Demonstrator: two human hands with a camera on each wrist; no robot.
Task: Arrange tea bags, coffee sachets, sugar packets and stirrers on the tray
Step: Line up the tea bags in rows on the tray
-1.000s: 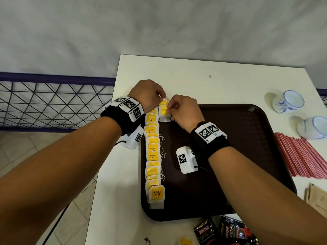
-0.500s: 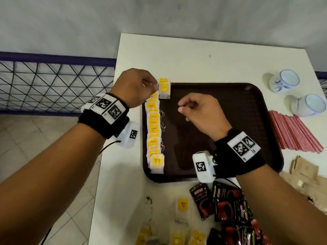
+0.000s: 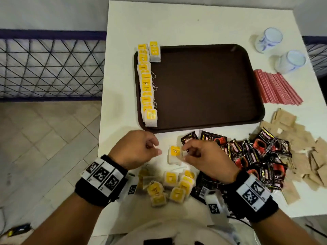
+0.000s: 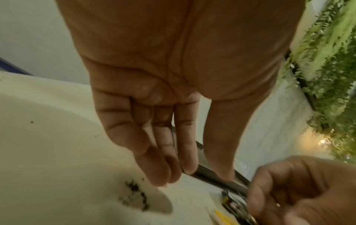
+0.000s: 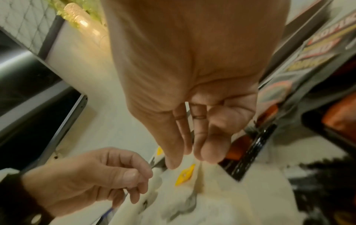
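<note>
A dark brown tray (image 3: 203, 85) lies on the white table. A row of yellow-tagged tea bags (image 3: 146, 82) runs down its left edge, and one more tea bag (image 3: 154, 51) lies beside the row's far end. In front of the tray my right hand (image 3: 184, 153) pinches the right edge of a loose tea bag (image 3: 174, 154) between thumb and fingers; the right wrist view shows the same hand (image 5: 188, 161) and bag (image 5: 185, 175). My left hand (image 3: 156, 149) hovers just left of it, fingers loosely bent, holding nothing (image 4: 196, 178).
More loose tea bags (image 3: 173, 186) lie near the table's front edge. Black and red coffee sachets (image 3: 256, 156) and brown sugar packets (image 3: 300, 151) are heaped front right. Red stirrers (image 3: 276, 89) lie right of the tray, with two cups (image 3: 269, 39) behind them.
Both hands have come back from the tray's far left corner to the table's front. The left hand let go of the tea bag there; the right hand now pinches a loose one.
</note>
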